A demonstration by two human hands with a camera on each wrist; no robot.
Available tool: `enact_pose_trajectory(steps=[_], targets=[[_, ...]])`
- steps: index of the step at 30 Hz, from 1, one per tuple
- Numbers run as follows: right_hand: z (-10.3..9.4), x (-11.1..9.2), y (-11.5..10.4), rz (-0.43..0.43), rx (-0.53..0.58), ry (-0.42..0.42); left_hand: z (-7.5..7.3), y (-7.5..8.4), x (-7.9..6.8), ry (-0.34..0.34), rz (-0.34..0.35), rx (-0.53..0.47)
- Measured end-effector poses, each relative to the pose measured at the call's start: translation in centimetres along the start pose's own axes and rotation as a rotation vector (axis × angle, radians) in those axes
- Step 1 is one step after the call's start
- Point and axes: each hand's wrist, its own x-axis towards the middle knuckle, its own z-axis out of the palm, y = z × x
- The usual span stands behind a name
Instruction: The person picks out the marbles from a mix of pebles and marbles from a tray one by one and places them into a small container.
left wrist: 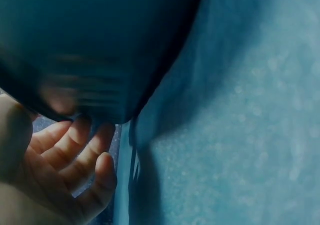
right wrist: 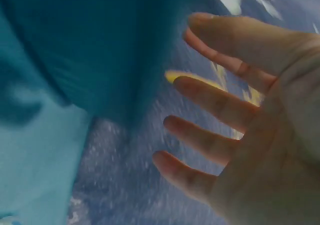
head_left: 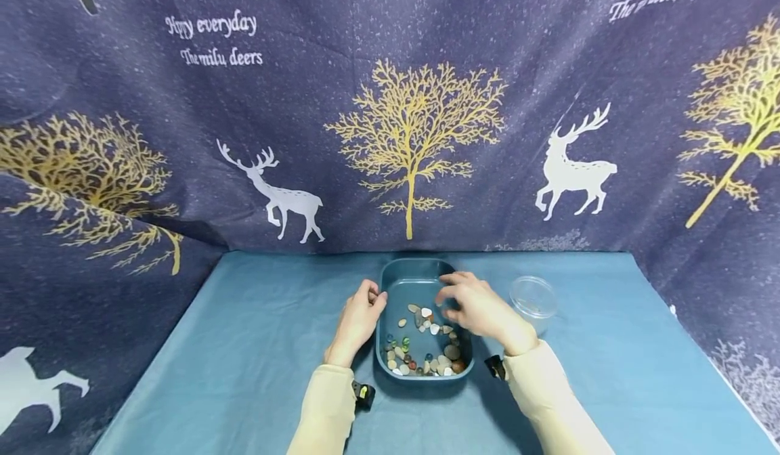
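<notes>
A dark blue-green rectangular tub (head_left: 417, 270) holds pale pebbles (head_left: 452, 352), with several glass marbles (head_left: 405, 341) among them, mostly gathered at its near end. At the tub's left rim my left hand (head_left: 358, 316) holds on, thumb at the rim. The left wrist view shows its bent fingers (left wrist: 80, 155) against the outer wall, the thumb tip hidden. Over the right rim hovers my right hand (head_left: 478, 306), fingers spread and loosely bent. No object shows in its palm in the right wrist view, where the fingers (right wrist: 210, 102) are apart from the tub wall (right wrist: 100, 50).
Right of the tub, a clear round plastic container (head_left: 533, 297) stands near the right forearm. Blue cloth covers the table (head_left: 268, 347). Behind it hangs a dark fabric backdrop (head_left: 365, 35) printed with trees and deer.
</notes>
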Motion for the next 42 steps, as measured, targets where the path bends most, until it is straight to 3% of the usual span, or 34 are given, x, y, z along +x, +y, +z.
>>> enact_pose_trajectory(steps=[7, 15, 19, 27, 33, 37, 42], targets=[[1.1, 0.6, -1.6, -0.127, -0.221, -0.184, 0.1, 0.2, 0.0, -0.007, -0.009, -0.034], [2.5, 0.2, -2.7, -0.136, -0.584, -0.324, 0.2, 0.1, -0.1, -0.012, -0.004, -0.036], [3.4, -0.2, -2.7, -0.148, -0.656, -0.38, 0.2, 0.0, -0.3, -0.001, -0.019, -0.031], [3.7, 0.3, -2.6, -0.064, -0.716, -0.421, 0.2, -0.2, -0.1, -0.004, 0.0, -0.04], [3.6, 1.1, -3.2, -0.06, -0.696, -0.43, 0.0, -0.4, -0.1, 0.004, -0.014, -0.035], [2.8, 1.6, -3.2, -0.009, -0.628, -0.398, 0.0, 0.0, -0.1, -0.006, -0.009, -0.042], [0.8, 2.2, -3.0, 0.025, -0.405, -0.269, 0.2, 0.4, 0.0, -0.006, -0.008, -0.058]])
